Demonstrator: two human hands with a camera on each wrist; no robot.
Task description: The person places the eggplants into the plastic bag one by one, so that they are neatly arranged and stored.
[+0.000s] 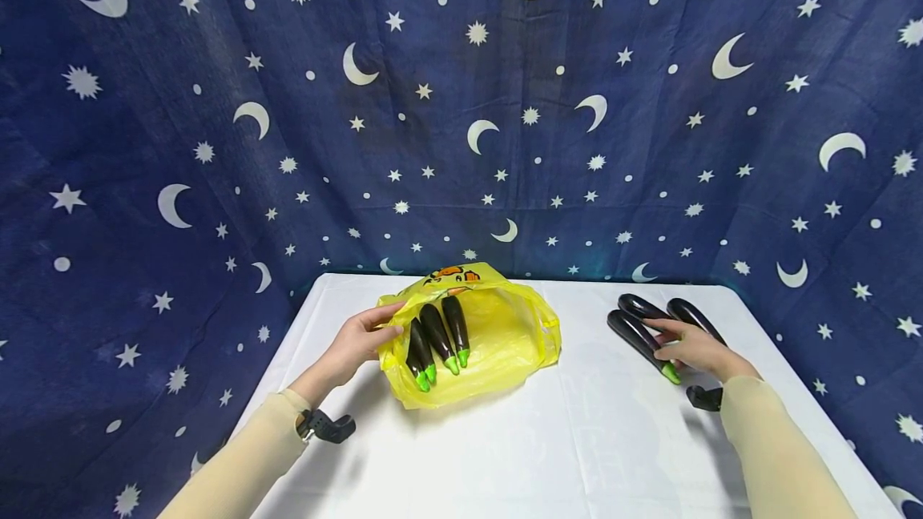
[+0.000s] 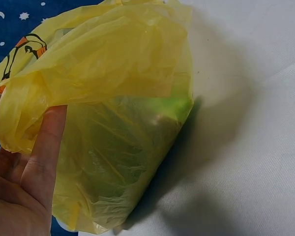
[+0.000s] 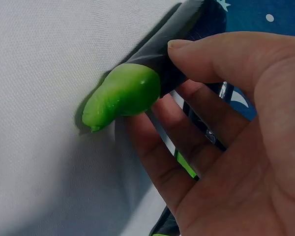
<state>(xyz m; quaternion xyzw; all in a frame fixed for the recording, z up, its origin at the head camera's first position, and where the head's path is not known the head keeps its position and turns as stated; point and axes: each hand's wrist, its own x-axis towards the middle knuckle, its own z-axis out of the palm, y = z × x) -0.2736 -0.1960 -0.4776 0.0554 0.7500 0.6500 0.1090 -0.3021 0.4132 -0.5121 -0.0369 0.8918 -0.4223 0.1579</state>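
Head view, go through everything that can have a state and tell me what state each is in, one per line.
Yellow bag: lying on the table, mouth held open.
Eggplants in the bag: three, lying inside, green stems toward the person.
Eggplants on the table: three, lying loose at the right.
Left hand: holding the bag's edge.
Right hand: closing round the nearest loose eggplant.

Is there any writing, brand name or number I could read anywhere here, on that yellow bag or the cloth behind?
None: no readable words or numbers show in any view.
Yellow bag: only an orange and black cartoon print, no legible lettering.
Blue backdrop: moons, stars and dots, no text.
Eggplants and white table: unmarked.
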